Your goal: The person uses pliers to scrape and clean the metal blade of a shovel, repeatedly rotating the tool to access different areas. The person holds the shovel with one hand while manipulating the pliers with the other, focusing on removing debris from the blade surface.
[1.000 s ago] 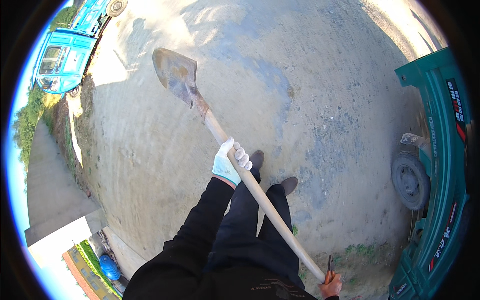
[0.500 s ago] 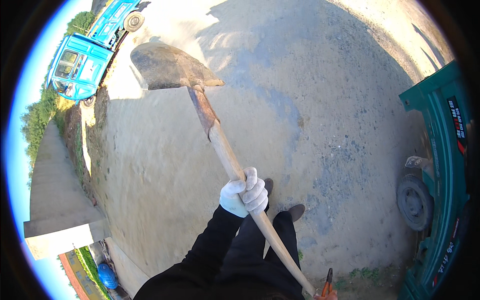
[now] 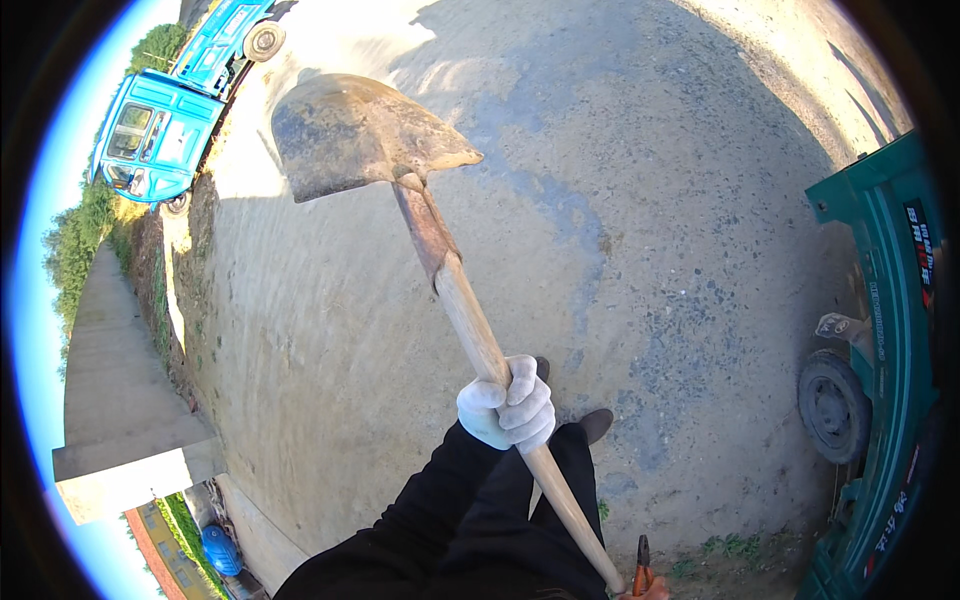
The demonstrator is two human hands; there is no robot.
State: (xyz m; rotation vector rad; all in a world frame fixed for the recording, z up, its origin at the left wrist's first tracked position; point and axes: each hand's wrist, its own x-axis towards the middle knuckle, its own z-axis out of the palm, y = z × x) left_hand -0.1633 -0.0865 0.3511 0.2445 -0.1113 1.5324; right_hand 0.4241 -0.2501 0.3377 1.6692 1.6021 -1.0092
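My left hand (image 3: 508,403), in a white glove, is closed around the wooden handle of a shovel (image 3: 470,320). The shovel is held off the ground, its worn, dirt-marked metal blade (image 3: 350,135) toward the far left and its handle slanting down to the lower right. At the bottom edge, beside the handle's end, only a few fingers of my right hand (image 3: 653,592) show. They are wrapped around pliers (image 3: 642,572) with orange grips and dark jaws pointing away from me. Whether those fingers also touch the handle, I cannot tell.
A green vehicle bed (image 3: 885,300) with a wheel (image 3: 833,405) stands close on the right. At the far left is a blue truck (image 3: 165,135). A low concrete wall (image 3: 125,370) runs along the left. My shoe (image 3: 596,426) is on the rough paved ground (image 3: 680,250).
My left hand and the shovel have shifted right and a little toward me. The blade has turned to show more of its face. The pliers have swung slightly left and stand more upright.
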